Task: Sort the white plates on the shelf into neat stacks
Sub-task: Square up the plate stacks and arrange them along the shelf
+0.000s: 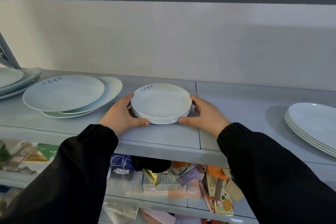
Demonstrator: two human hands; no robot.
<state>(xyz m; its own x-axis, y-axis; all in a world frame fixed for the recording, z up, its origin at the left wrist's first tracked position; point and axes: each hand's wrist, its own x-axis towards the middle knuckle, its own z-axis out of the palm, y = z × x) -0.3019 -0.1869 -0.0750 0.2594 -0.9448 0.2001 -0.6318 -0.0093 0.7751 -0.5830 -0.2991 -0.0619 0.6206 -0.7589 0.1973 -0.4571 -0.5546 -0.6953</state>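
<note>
Hands: left hand (125, 114) and right hand (205, 114) are being pressed against opposite sides of the small plate stack (161, 104), with fingers curled round its rims and thumbs lying at the near edge.
Stack: about four small white plates are sitting squared, mid-shelf and towards the front lip of the shelf (163, 138).
Left pile: larger plates (63, 92) are lying fanned and offset, not yet squared. A further pile (11, 80) is being cut off by the frame edge.
Right pile: oval plates (312, 125) are sitting in an even stack, well apart.
Risk, skew: if more force is being applied from one side, the upper plates are judged likely to slide out of line.
Risk, drop: the front lip is lying not far off — a pull toward the body could be sending the stack over, onto the packets (163, 187) below.
Risk, knock: the fanned pile's rim is lying near the left hand — a leftward shift could be striking it and nudging its offset top plate.
</note>
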